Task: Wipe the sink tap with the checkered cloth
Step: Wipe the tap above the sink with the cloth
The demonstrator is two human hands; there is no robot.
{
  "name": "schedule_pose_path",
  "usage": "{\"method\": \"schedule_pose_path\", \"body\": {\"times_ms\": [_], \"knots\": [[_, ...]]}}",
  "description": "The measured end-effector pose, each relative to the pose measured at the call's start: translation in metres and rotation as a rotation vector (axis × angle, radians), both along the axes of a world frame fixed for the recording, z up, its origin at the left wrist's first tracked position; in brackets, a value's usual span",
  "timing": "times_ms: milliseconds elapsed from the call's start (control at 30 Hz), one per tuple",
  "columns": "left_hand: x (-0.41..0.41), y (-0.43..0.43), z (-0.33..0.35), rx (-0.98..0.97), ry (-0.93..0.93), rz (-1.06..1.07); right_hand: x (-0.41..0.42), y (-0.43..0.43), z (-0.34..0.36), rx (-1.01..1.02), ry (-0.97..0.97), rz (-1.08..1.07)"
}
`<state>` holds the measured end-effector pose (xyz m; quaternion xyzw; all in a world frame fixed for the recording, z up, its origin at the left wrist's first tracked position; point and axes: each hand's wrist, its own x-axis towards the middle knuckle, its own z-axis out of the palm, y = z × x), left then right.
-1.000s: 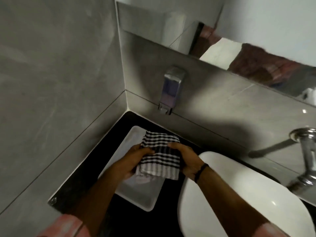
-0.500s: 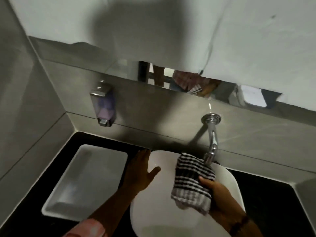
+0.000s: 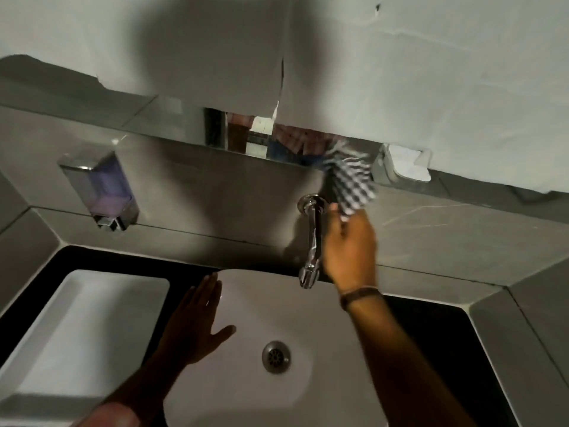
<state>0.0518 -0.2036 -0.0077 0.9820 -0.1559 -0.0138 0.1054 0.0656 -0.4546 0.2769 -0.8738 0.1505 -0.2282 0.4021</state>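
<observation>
A chrome tap [image 3: 311, 238] juts from the grey tiled wall over a white sink [image 3: 320, 340]. My right hand [image 3: 351, 248] is raised just right of the tap, level with its spout, and grips the black-and-white checkered cloth [image 3: 351, 183]. The cloth sticks up blurred above my fingers, right of the tap's wall flange, and I cannot tell if it touches the tap. My left hand [image 3: 197, 322] lies flat and open on the sink's left rim, holding nothing.
A white rectangular tray [image 3: 77, 334] sits on the black counter left of the sink. A soap dispenser [image 3: 98, 189] hangs on the wall at upper left. A mirror strip [image 3: 246, 137] runs above the tiles. Grey tiled walls close in on both sides.
The cloth went from both hands over the tray to my right hand alone, which rose from the spout to beside the tap's base. My left hand settled on the sink rim. The view panned right.
</observation>
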Motion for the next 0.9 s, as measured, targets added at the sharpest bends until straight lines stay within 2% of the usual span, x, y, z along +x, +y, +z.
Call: {"method": "schedule_pose_path", "body": {"times_ms": [100, 167, 267, 333, 467, 533, 633, 700, 767, 867, 900], "knots": [[-0.003, 0.003, -0.001, 0.025, -0.005, -0.019, 0.022, 0.033, -0.025, -0.270, 0.135, 0.156], [-0.002, 0.002, -0.003, 0.010, 0.015, -0.010, 0.029, 0.042, -0.033, -0.463, 0.313, 0.146], [-0.001, 0.002, -0.004, -0.059, 0.052, -0.002, 0.036, 0.047, -0.039, -0.537, 0.475, 0.115], [-0.001, 0.003, -0.003, -0.102, 0.064, -0.008, 0.040, 0.047, -0.037, -0.484, 0.528, 0.093], [-0.002, 0.004, 0.003, -0.147, 0.062, -0.023, 0.059, 0.029, -0.013, -0.049, 0.543, -0.064], [-0.002, 0.005, 0.004, -0.179, 0.074, -0.025, 0.061, 0.029, -0.008, -0.106, 0.598, -0.066], [-0.001, 0.002, 0.006, -0.218, 0.074, -0.019, 0.059, 0.054, -0.018, -0.421, 0.680, -0.042], [-0.001, 0.002, 0.005, -0.230, 0.081, -0.015, 0.060, 0.063, -0.023, -0.511, 0.722, -0.043], [-0.001, 0.002, 0.006, -0.244, 0.077, -0.014, 0.067, 0.054, -0.018, -0.385, 0.668, -0.053], [-0.001, 0.002, 0.008, -0.262, 0.082, -0.031, 0.074, 0.029, -0.003, -0.012, 0.554, -0.036], [-0.002, 0.003, 0.009, -0.263, 0.081, -0.033, 0.074, 0.026, -0.001, 0.053, 0.546, -0.036]]}}
